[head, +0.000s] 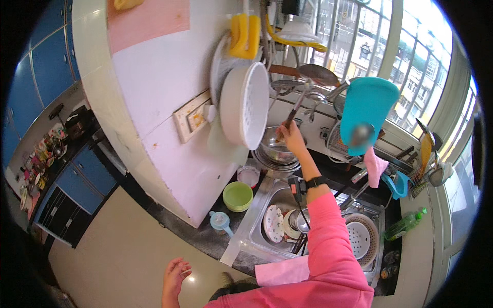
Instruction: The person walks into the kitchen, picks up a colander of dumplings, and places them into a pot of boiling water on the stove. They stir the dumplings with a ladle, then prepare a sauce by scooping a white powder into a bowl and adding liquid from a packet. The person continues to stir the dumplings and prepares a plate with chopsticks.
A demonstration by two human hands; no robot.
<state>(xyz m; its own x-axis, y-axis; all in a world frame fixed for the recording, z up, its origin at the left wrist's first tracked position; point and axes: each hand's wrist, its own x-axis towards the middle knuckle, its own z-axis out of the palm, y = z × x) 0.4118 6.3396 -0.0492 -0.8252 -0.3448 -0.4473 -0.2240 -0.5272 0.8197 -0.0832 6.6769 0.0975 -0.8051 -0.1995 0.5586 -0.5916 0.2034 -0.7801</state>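
Observation:
My right hand (291, 136) grips the brown handle of a long metal kitchen utensil (299, 102) by the wall behind the sink. The utensil's shaft slants up towards the hanging utensils; its head cannot be made out clearly. Right below this hand sits a stack of stainless steel bowls (276, 148). My left hand (177, 273) hangs low over the floor, fingers apart, with nothing in it. Under my right arm, the steel double sink (265, 246) holds a floral plate (274, 223), a steel pot (299, 220) and other dishes in its left basin.
A big white plastic colander (235, 104) hangs on the left wall. Green bowls (237, 196) and a light blue lidded cup (220, 220) stand left of the sink. Its right basin holds colanders (358, 240). A turquoise cutting board (368, 107) is by the barred window; a green detergent bottle (404, 224) is at right.

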